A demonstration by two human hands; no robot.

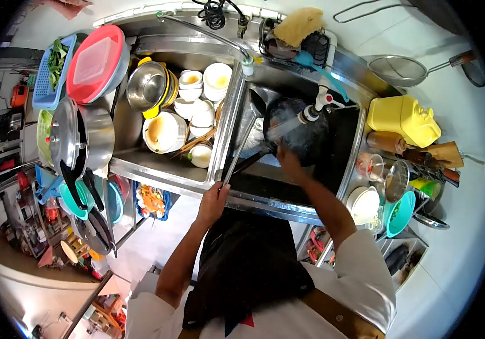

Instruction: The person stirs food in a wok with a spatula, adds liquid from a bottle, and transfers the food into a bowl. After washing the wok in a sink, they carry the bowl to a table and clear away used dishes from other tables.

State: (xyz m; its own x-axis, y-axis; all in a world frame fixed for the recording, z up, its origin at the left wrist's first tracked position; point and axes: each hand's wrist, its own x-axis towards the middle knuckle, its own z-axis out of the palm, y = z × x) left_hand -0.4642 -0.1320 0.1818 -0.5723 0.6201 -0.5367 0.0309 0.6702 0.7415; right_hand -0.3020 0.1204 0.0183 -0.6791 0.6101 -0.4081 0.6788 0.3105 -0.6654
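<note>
My left hand (214,201) is closed around the end of a long-handled wok spatula (244,139), at the front edge of the right sink basin (287,199). The spatula's dark blade points toward the back of the basin. In the same basin sits a black wok (309,140), its dark handle (252,162) pointing toward my left hand. Water runs into the wok from a white tap (317,107) with a red mark. My right hand (289,161) reaches over the near left side of the wok, smeared by motion, its fingers not distinct.
The left basin holds stacked white bowls (163,133), chopsticks and steel pots (146,86). A pressure cooker (96,135) and a red basin (98,63) stand left. On the right are a yellow jug (403,120), a strainer (397,69) and a teal bowl (400,213).
</note>
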